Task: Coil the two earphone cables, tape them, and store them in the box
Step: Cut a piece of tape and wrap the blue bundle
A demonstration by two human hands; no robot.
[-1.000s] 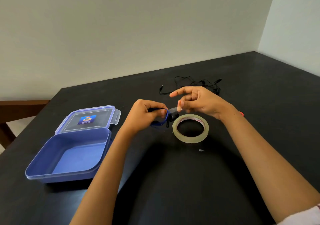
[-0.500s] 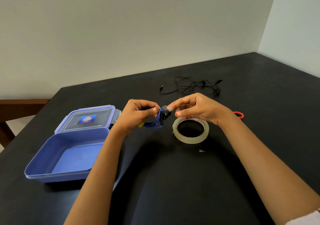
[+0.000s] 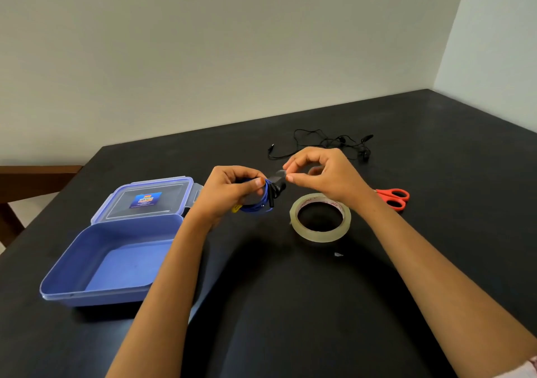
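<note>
My left hand (image 3: 229, 191) grips a coiled blue earphone cable (image 3: 255, 206) just above the black table, near its middle. My right hand (image 3: 322, 174) pinches a short strip of clear tape (image 3: 277, 175) between thumb and forefinger; the strip reaches to the coil's black end. A roll of clear tape (image 3: 319, 217) lies flat on the table under my right wrist. The second earphone cable (image 3: 319, 145), black and loose, lies uncoiled further back. A blue plastic box (image 3: 116, 258) stands open at the left, its lid (image 3: 145, 200) folded back.
Orange-handled scissors (image 3: 392, 199) lie to the right of my right wrist. A tiny scrap (image 3: 338, 254) sits on the table in front of the tape roll. A wooden chair (image 3: 26, 180) stands beyond the table's left edge. Walls close the far side and the right.
My right hand has curled from an outstretched forefinger into a pinch on the tape strip at the coil. The left hand has kept hold of the blue coil. The scissors have come into sight.
</note>
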